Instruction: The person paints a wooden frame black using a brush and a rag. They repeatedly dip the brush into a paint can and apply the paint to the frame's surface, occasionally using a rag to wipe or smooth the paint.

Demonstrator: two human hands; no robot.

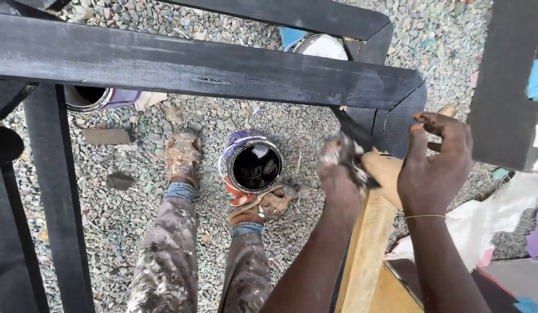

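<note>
A black-painted wooden frame point(194, 66) spans the view, its right corner joint just above my hands. My left hand point(340, 168) is closed on a dirty, paint-stained rag pressed near the corner post of the frame. To its right, my right hand point(434, 165) grips the end of a bare, unpainted wooden piece point(367, 243) that runs down toward me. An open tin of black paint point(254, 166) stands on the gravel by my feet, left of my left hand.
Gravel ground point(234, 116) lies under everything. My paint-spattered trousers and sandalled feet point(183, 156) are at lower centre. An empty tin point(89, 97) lies at left, a white-lidded tin point(321, 46) at top. Another black frame member point(503, 81) stands right; paper scraps point(489, 220) lie beneath.
</note>
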